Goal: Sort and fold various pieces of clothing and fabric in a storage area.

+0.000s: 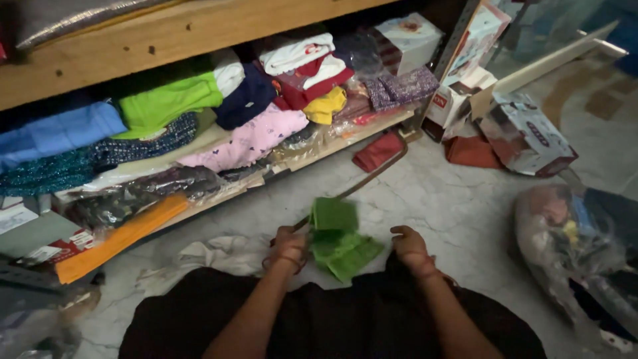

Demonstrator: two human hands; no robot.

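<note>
The work area is a pale marbled stone floor (432,193) in a dim room, bounded at 11 to 12 o'clock by a low wooden shelf unit (166,40). At 9 o'clock, an orange flat package (119,238) leans at the shelf's lower edge, beside dark plastic-wrapped goods. The shelf compartment holds stacked folded textiles: a blue bundle (60,133) at far left, a lime green garment (166,103), a navy piece (246,100), a pink printed cloth (252,139), a yellow item (325,106), and red-and-white garments (306,66) on top. A white crumpled cloth (212,256) lies on the floor at 8 o'clock from the hands. The left hand (287,247) is closed in a fist on the left edge of the green cloth (339,239), and a dark strap (372,176) runs from it toward 1 o'clock. The green cloth sits at centre frame, between both hands, above the dark-clothed lap. The right hand (411,247) is curled narrow just beside the cloth's right edge; whether it grips the cloth cannot be told. At 1 o'clock, a dark red folded cloth (377,151) lies on the floor. At 2 o'clock stand white printed cardboard boxes (525,133). At 4 o'clock sits a clear plastic bag (565,239) of mixed items.
</note>
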